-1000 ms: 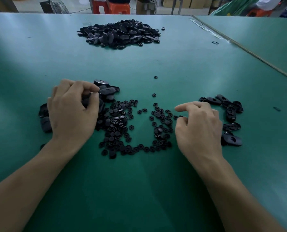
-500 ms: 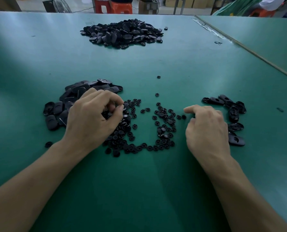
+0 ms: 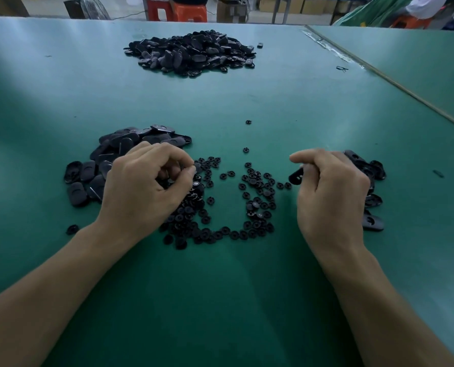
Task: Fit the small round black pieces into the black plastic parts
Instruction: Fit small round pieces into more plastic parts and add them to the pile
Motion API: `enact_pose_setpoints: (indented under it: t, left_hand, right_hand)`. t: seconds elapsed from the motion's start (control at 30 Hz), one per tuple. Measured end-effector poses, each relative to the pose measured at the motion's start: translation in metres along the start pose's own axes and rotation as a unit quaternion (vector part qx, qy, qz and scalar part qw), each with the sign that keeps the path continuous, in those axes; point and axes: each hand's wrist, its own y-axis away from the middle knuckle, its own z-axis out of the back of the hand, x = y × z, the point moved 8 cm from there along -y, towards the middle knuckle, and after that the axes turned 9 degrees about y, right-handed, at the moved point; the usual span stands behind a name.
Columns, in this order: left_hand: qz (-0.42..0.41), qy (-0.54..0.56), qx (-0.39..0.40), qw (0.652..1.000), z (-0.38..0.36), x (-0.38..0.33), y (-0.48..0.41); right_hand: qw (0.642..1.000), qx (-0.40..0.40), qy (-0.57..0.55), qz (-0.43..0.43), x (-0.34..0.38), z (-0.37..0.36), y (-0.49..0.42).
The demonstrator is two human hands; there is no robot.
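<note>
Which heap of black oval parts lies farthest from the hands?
The big heap across the table; one smaller group lies by the left hand, another by the right hand.

we look through one wide-angle camera worn on the head, facing forward and down across the green table [image 3: 220, 300]. it sits close above the left hand [image 3: 143, 192] and right hand [image 3: 332, 197], and its view reaches the far edge.

A green table [image 3: 247, 88] lies before orange stools [image 3: 191, 11], cardboard boxes [image 3: 316, 5] (far back) and a fan [image 3: 88, 6].
</note>
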Motion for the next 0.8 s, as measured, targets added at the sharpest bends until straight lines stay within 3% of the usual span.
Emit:
enact_pose_setpoints:
  t: [0.13, 0.3, 0.43, 0.6, 0.7, 0.8]
  left_hand:
    - [0.042, 0.082, -0.011, 0.996, -0.009, -0.014, 0.005]
    - [0.026, 0.133, 0.063, 0.989, -0.026, -0.031, 0.010]
    - [0.009, 0.121, 0.064, 0.991, -0.027, -0.029, 0.010]
    - [0.002, 0.152, 0.053, 0.987, -0.027, -0.028, 0.009]
    - [0.042, 0.184, 0.022, 0.982, -0.023, -0.019, 0.008]
    - [0.096, 0.232, 0.008, 0.968, -0.024, -0.007, 0.009]
  right_hand:
    - [0.992, -0.009, -0.120, 0.028, 0.013, -0.001, 0.003]
    - [0.938, 0.109, -0.329, -0.016, 0.030, -0.024, 0.013]
    - [0.904, 0.159, -0.396, -0.028, 0.041, -0.034, 0.023]
    - [0.916, 0.148, -0.374, -0.016, 0.041, -0.032, 0.023]
    - [0.958, 0.116, -0.260, 0.034, 0.041, -0.027, 0.022]
    - [0.985, 0.144, -0.085, 0.052, 0.035, -0.036, 0.023]
